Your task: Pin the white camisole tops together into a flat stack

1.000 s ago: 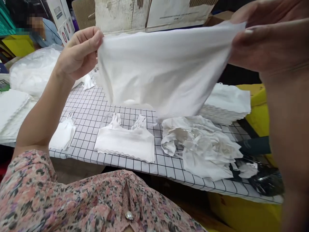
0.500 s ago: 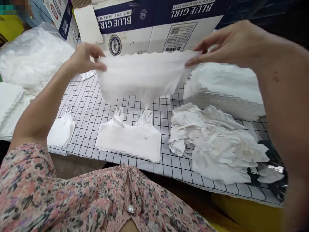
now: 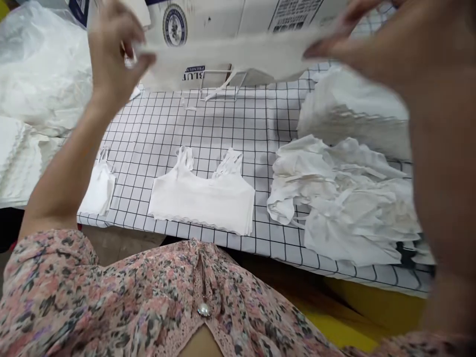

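My left hand (image 3: 115, 52) and my right hand (image 3: 372, 47), both motion-blurred, pinch opposite sides of a white cotton garment (image 3: 230, 57) and hold it taut above the far edge of the table. Thin straps (image 3: 223, 87) dangle from its underside. Below it, a folded stack of white strappy crop tops (image 3: 201, 196) lies on the grid-patterned mat (image 3: 178, 129), with a smaller folded stack (image 3: 99, 188) to its left. Neither hand touches these stacks. A loose pile of crumpled white garments (image 3: 342, 203) lies below my right forearm.
A neat stack of white scalloped-edge fabric (image 3: 353, 111) sits at the far right of the mat. A clear plastic bag of white items (image 3: 37, 64) and more white stacks (image 3: 18, 158) lie at left. A printed cardboard box (image 3: 208, 25) stands behind the table.
My hands have lowered and spread the garment flatter, and its straps now show beneath it. The view has tilted down, moving the table and box higher in the picture.
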Available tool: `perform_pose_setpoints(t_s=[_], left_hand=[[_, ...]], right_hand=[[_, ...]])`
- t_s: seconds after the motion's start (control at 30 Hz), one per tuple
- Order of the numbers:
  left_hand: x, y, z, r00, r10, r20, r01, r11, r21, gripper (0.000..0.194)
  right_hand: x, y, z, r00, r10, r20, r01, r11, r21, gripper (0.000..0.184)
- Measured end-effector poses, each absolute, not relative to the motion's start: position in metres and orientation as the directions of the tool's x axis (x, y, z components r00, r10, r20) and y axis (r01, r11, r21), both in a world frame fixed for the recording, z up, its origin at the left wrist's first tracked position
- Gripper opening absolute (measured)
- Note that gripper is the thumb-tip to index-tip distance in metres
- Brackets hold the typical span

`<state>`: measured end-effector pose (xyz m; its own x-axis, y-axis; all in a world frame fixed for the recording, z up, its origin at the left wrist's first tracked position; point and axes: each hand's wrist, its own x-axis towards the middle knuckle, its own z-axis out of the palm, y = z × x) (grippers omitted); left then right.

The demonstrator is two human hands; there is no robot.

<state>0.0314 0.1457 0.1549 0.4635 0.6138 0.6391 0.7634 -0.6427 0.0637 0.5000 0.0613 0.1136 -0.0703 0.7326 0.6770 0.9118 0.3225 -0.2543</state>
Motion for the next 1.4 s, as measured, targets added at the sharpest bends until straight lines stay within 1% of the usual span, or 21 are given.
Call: perform_pose_setpoints(t_s=[0.03, 0.07, 0.1, 0.13, 0.2, 0.3, 0.4, 0.47, 0.53, 0.6, 0.7, 0.8, 0.87, 0.93, 1.03, 1.1, 1.2, 1.23, 1.3, 1.37, 1.4], left_hand=[[0.031, 0.116, 0.130, 0.458, 0.627, 0.630, 0.718, -0.679, 0.155, 0.024], [0.029, 0.087, 0.103, 0.483, 0.645, 0.592, 0.660, -0.713, 0.238, 0.017], [0.026, 0.062, 0.075, 0.496, 0.654, 0.572, 0.606, -0.732, 0.312, 0.010], [0.022, 0.040, 0.047, 0.490, 0.681, 0.544, 0.590, -0.719, 0.368, 0.005], [0.015, 0.011, 0.000, 0.501, 0.714, 0.489, 0.566, -0.698, 0.439, 0.012], [0.009, -0.008, -0.036, 0.491, 0.732, 0.472, 0.579, -0.680, 0.450, 0.022], [0.005, -0.021, -0.031, 0.478, 0.717, 0.507, 0.594, -0.690, 0.414, 0.025], [0.001, -0.037, -0.020, 0.469, 0.721, 0.511, 0.608, -0.683, 0.406, 0.023], [-0.004, -0.059, -0.014, 0.467, 0.745, 0.476, 0.627, -0.659, 0.416, 0.021], [-0.009, -0.081, -0.018, 0.485, 0.773, 0.408, 0.637, -0.632, 0.441, 0.022], [-0.014, -0.105, -0.034, 0.518, 0.781, 0.349, 0.629, -0.624, 0.463, 0.024], [-0.016, -0.113, -0.045, 0.530, 0.739, 0.415, 0.580, -0.673, 0.459, 0.025], [-0.018, -0.113, -0.048, 0.531, 0.691, 0.491, 0.533, -0.722, 0.441, 0.028], [-0.021, -0.114, -0.049, 0.534, 0.659, 0.530, 0.512, -0.750, 0.418, 0.030], [-0.029, -0.121, -0.055, 0.546, 0.674, 0.498, 0.539, -0.737, 0.407, 0.029], [-0.034, -0.129, -0.058, 0.554, 0.703, 0.446, 0.573, -0.711, 0.408, 0.027], [-0.034, -0.139, -0.052, 0.543, 0.747, 0.384, 0.624, -0.665, 0.411, 0.029], [-0.031, -0.141, -0.048, 0.523, 0.760, 0.386, 0.633, -0.649, 0.422, 0.032], [-0.017, -0.141, -0.040, 0.481, 0.779, 0.401, 0.635, -0.626, 0.454, 0.044], [0.005, -0.136, -0.040, 0.477, 0.798, 0.368, 0.642, -0.602, 0.475, 0.052], [0.017, -0.133, -0.045, 0.490, 0.811, 0.318, 0.659, -0.584, 0.473, 0.054]], right_hand=[[0.484, 0.034, 0.094, -0.072, 0.754, 0.653, 0.925, 0.295, -0.239, 0.070], [0.469, 0.009, 0.073, -0.089, 0.786, 0.612, 0.919, 0.302, -0.253, 0.065], [0.456, -0.015, 0.050, -0.141, 0.834, 0.534, 0.897, 0.336, -0.288, 0.056], [0.446, -0.035, 0.028, -0.184, 0.872, 0.453, 0.865, 0.363, -0.347, 0.043], [0.433, -0.062, -0.012, -0.198, 0.928, 0.316, 0.842, 0.326, -0.430, 0.024], [0.427, -0.078, -0.041, -0.169, 0.949, 0.267, 0.842, 0.280, -0.461, 0.016], [0.430, -0.089, -0.035, -0.135, 0.944, 0.301, 0.837, 0.272, -0.475, 0.015], [0.432, -0.105, -0.026, -0.123, 0.915, 0.385, 0.828, 0.308, -0.468, 0.015], [0.430, -0.130, -0.025, -0.120, 0.863, 0.490, 0.826, 0.360, -0.433, 0.015], [0.424, -0.157, -0.034, -0.134, 0.841, 0.525, 0.847, 0.372, -0.380, 0.018], [0.412, -0.192, -0.056, -0.140, 0.902, 0.410, 0.885, 0.299, -0.357, 0.026], [0.406, -0.211, -0.070, -0.100, 0.945, 0.311, 0.891, 0.225, -0.395, 0.025], [0.406, -0.216, -0.073, -0.082, 0.944, 0.320, 0.887, 0.215, -0.408, 0.023], [0.405, -0.218, -0.075, -0.089, 0.931, 0.354, 0.882, 0.238, -0.406, 0.021], [0.404, -0.221, -0.082, -0.113, 0.929, 0.352, 0.883, 0.256, -0.393, 0.025], [0.404, -0.226, -0.084, -0.129, 0.946, 0.297, 0.894, 0.241, -0.377, 0.029], [0.401, -0.236, -0.076, -0.180, 0.955, 0.234, 0.904, 0.255, -0.343, 0.028], [0.397, -0.238, -0.071, -0.204, 0.948, 0.245, 0.898, 0.281, -0.338, 0.031], [0.382, -0.238, -0.060, -0.247, 0.928, 0.278, 0.883, 0.334, -0.329, 0.051], [0.362, -0.233, -0.055, -0.294, 0.927, 0.234, 0.879, 0.359, -0.314, 0.071], [0.353, -0.230, -0.056, -0.317, 0.931, 0.183, 0.881, 0.361, -0.306, 0.077]])
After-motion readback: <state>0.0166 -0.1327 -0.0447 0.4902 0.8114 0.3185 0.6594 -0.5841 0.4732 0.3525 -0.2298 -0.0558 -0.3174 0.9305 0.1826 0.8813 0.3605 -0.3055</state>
